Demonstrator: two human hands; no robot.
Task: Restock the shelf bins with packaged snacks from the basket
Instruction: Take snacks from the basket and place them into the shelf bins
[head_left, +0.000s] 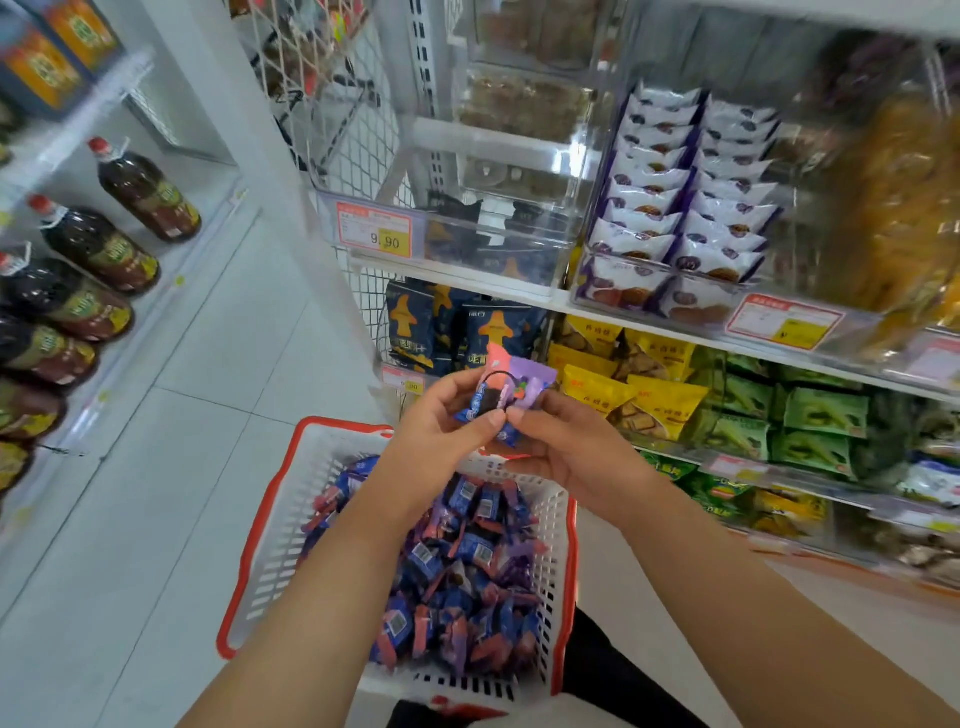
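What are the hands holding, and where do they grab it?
Both hands, left hand and right hand, pinch a small bunch of snack packets at the lower ends, above the basket.

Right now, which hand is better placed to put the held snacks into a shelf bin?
Probably the right hand. Both hands pinch the snacks, but the bins stand on the right, beyond it. The left hand would have to cross over.

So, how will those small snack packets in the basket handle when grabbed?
The snack packets look light: both hands pinch several at once. Glossy wrappers probably slip. Loosely heaped in the basket, they'll likely shift and spill.
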